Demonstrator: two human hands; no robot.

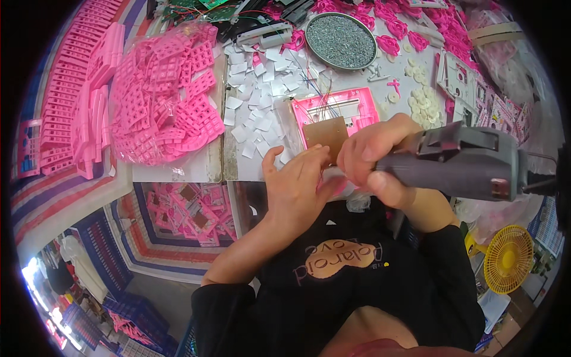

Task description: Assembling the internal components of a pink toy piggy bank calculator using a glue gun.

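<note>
My right hand (377,152) is wrapped around a grey-black electric screwdriver (458,163), which lies sideways with its front end toward my left hand. Its tip is hidden behind my fingers. Below me on the white table is a pink plastic housing (372,102) with a brown circuit board (326,135) laid over its near part. Thin wires (324,98) rise from the far side of the board. My left hand (300,181) grips the near edge of the housing, fingertips on the board and thumb close to my right hand.
A round tray of small screws (341,41) stands beyond the housing. White paper squares (262,98) lie to its left, beside a clear bag of pink button grids (166,95). White discs (424,107) and printed panels (461,83) are at right. A yellow fan (508,259) stands lower right.
</note>
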